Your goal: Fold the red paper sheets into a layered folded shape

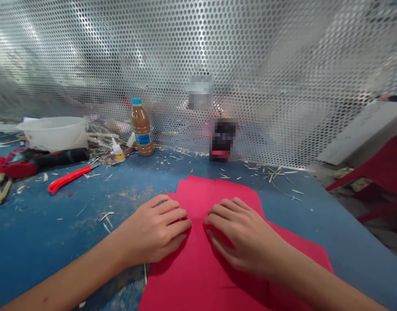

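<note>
Red paper or thin card (217,188) with creases lies on the blue table in front of me, in layers with stepped edges. My left hand (162,229) rests over its left side, palm down, fingers slightly apart and bent, tips touching the sheet. Opposite it, my right hand (240,235) lies on the right part of the paper with curved fingers; its thumb shows partly below them. A narrow strip of red separates the two sets of fingertips. Neither hand grips anything that I can see. The palms' undersides are hidden.
On the blue table (302,207), scraps of straw are scattered. At the left are a red-handled knife (71,177), a red-black power tool (46,160), a white bucket (55,133), a glue bottle (117,151) and a brown drink bottle (141,129). A perforated metal panel (266,65) stands behind.
</note>
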`<state>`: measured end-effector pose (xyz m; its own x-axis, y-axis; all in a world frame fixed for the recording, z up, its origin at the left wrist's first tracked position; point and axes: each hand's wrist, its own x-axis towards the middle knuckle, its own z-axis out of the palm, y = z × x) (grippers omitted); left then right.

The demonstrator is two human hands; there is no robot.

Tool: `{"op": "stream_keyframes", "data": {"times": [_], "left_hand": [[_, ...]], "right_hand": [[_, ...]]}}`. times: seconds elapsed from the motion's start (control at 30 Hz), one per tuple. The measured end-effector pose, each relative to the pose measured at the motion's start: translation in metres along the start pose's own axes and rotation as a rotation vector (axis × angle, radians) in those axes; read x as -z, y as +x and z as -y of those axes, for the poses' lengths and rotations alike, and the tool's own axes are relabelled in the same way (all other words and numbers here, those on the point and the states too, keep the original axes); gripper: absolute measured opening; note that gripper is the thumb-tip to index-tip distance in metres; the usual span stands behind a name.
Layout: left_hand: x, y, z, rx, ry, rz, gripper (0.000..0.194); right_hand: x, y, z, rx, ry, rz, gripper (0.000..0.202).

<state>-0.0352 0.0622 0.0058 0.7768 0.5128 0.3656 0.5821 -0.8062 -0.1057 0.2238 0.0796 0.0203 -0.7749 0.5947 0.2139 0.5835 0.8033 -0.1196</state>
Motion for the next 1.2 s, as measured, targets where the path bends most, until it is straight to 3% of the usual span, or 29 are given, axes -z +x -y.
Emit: {"op": "stream_keyframes", "data": {"times": [0.23,0.4,0.63,1.2], "left_hand": [[0.000,0.001,0.002,0.021,0.045,0.037,0.029],[-0.005,0.000,0.001,0.040,-0.010,0.027,0.029],[-0.011,-0.001,-0.003,0.089,-0.108,0.018,0.027],[-0.006,0.002,-0.024,0.040,0.137,0.137,0.021]], "right_hand": [[-0.015,-0.003,-0.009,0.135,-0.035,-0.155,0.027],[-0.020,-0.005,-0.010,0.158,-0.048,-0.138,0.027],[-0.025,-0.006,0.005,0.090,-0.152,-0.150,0.026],[-0.028,-0.010,0.018,-0.026,-0.090,-0.184,0.028]]}}
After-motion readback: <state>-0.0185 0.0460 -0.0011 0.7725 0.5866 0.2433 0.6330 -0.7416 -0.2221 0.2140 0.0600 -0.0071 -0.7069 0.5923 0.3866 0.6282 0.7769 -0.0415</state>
